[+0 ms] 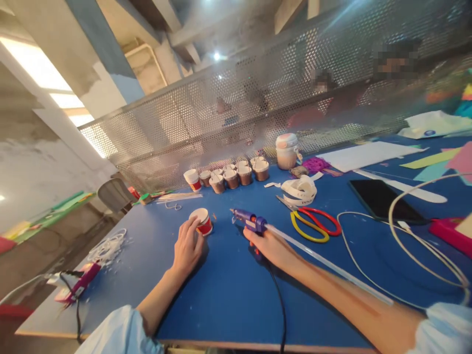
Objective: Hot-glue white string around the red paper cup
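My right hand [273, 248] is closed round the handle of a purple hot glue gun [249, 219], its nozzle pointing left and slightly up. A long clear glue stick [332, 260] runs out of its back end over my forearm. My left hand [187, 246] grips a small red and white paper cup [205, 225] standing on the blue table [224, 285], fingers across its rim and near side. A gap separates the nozzle from the cup. Scissors with red and yellow handles [317, 224] lie right of the glue gun.
Behind stand several brown-covered cups [244, 174], another red and white cup [193, 180] and a lidded bottle [287, 152]. A ribbon roll [300, 189], phone [385, 199] and white cable [342, 231] lie right. A pink power strip [79, 284] sits left. A perforated metal screen [206, 113] borders the back.
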A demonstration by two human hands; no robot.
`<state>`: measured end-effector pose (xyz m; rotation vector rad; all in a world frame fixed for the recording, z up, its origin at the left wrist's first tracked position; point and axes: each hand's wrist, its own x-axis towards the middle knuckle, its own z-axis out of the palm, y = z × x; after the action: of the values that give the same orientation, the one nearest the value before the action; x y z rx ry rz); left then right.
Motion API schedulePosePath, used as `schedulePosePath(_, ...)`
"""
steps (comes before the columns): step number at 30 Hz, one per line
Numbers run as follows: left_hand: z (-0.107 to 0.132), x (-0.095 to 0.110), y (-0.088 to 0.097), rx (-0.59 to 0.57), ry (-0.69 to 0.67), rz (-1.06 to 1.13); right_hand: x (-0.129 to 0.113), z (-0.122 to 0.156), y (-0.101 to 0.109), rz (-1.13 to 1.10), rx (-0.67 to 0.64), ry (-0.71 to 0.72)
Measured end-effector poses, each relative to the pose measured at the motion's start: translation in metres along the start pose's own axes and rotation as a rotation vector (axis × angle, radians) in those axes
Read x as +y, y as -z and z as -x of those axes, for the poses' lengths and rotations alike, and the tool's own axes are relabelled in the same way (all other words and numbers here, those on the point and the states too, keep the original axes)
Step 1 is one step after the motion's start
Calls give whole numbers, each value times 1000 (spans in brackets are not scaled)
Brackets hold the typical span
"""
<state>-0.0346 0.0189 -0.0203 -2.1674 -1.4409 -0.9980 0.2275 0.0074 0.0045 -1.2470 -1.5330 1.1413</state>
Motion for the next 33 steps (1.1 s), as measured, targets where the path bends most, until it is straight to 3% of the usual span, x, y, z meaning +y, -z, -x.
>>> schedulePosePath(6,3,-1,-2,92,-21,41,1,4,-11,-147,-1,-52)
schedulePosePath(10,5,-6,-4,103,42,67,1,5,-11,-210,-28,-74)
schedulePosePath(18,6,-2,-3,49,54,86,-6,8,-7,-110,9,-83)
schedulePosePath(26,-3,5,10,38,96,93,1,12,-5,14,-41,30)
schedulePosePath(33,-7,4,1,-33,99,104,-1,7,-3,68,-21,35)
